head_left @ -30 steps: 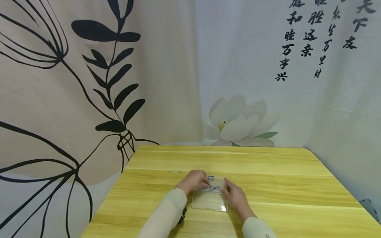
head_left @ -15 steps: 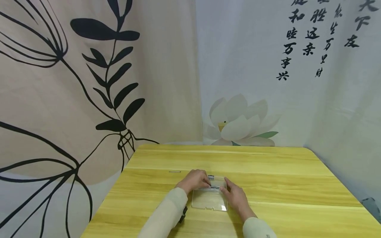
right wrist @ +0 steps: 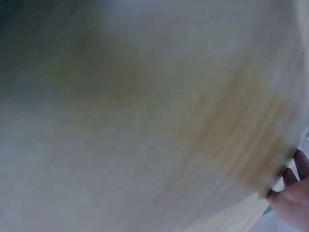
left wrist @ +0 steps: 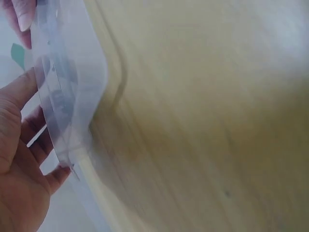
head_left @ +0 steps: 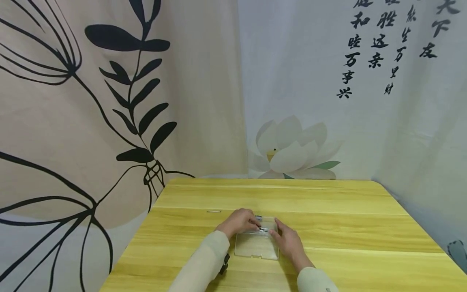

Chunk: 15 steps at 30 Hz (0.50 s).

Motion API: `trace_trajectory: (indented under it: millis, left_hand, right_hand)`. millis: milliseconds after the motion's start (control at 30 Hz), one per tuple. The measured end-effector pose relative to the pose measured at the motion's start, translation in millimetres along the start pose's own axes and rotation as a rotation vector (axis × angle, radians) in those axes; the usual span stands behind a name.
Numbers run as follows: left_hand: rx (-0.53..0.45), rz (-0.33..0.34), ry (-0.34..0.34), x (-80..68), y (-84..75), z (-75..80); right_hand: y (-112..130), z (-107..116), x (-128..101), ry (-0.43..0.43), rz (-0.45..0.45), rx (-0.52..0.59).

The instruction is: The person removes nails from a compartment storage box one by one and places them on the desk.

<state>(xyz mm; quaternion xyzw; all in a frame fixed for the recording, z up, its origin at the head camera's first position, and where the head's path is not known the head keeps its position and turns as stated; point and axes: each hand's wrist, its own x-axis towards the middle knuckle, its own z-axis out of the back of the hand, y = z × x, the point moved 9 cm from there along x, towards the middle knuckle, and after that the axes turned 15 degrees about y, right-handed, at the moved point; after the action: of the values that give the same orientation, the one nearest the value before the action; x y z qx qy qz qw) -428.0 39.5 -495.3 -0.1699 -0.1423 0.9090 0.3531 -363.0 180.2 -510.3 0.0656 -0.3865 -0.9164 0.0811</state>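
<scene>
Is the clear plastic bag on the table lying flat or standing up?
Lying flat: the clear plastic bag is spread on the table, with the left hand and right hand at its far end.

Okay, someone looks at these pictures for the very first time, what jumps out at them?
Probably the wall hangings first: bold black leaves on the left, a pale lotus with black calligraphy on the right. Then, low in the middle, the left hand and right hand meet over a clear plastic bag lying on the yellow wooden table, fingers at its far edge.
</scene>
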Motion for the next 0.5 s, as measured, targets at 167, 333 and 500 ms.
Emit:
trace_trajectory:
  millis: [167,333,500]
  left_hand:
    - [0.099,0.016,0.026,3.1,-8.2,0.5]
    - [0.180,0.022,0.044,4.9,-15.0,1.5]
    - [0.170,0.017,0.067,4.3,-18.6,0.8]
  right_hand:
    - [1,1,-1,0.002,0.004,-0.005]
    - [2,2,-2,-0.004,0.012,0.001]
    - [1,1,-3,0.002,0.016,0.009]
